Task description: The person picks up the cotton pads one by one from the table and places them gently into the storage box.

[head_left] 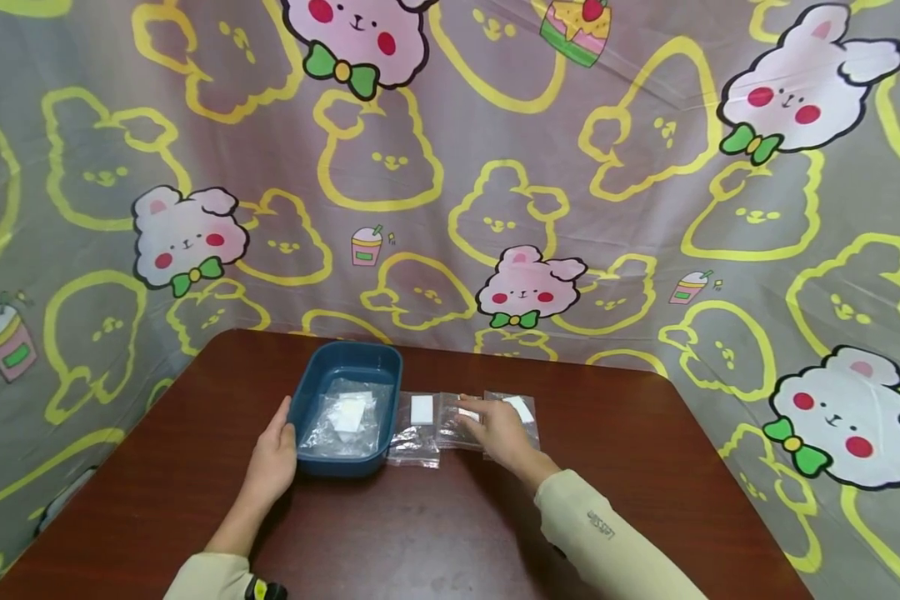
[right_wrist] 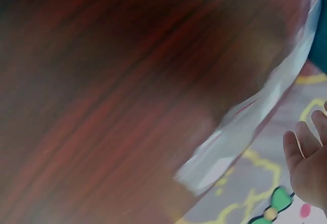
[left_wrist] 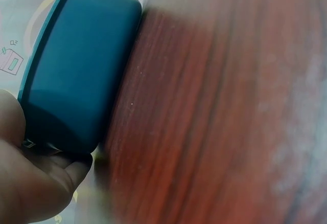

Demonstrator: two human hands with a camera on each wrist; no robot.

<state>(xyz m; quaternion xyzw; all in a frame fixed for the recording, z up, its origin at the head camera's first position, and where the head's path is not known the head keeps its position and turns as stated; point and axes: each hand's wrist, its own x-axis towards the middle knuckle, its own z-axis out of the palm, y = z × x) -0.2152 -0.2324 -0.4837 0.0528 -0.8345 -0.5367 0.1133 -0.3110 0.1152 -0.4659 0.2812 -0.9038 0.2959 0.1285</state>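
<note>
From the head camera, the left hand (head_left: 273,454) has the blue basin (head_left: 342,467) by its left wall, and the right hand (head_left: 506,431) is out over the middle clear bag (head_left: 457,437), fingers extended, nothing visibly held! Three bags lie in a row on the dark tabletop (head_left: 420,533), just beside the basin: the left bag (head_left: 414,442) and the right bag (head_left: 525,417) flank that middle one, each showing a white piece (head_left: 422,410), and more plastic bags (head_left: 337,437) lie inside the basin. Thin, slippery stuff, I'd judge, so a neat thumb-and-finger pinch on a free edge beats dragging with a flat palm; and mind the neighbours, close enough that one could pull another along. Over to the left wrist: gripping the basin, thumb at the rim, a finger bent toward the base; hold that steady and it shouldn't skate. And the right wrist: fingers loose and parted, no hold in sight, bags a pale blurred strip. Whether fingertips touch plastic, I can't tell; best settle them softly, straight down.
</note>
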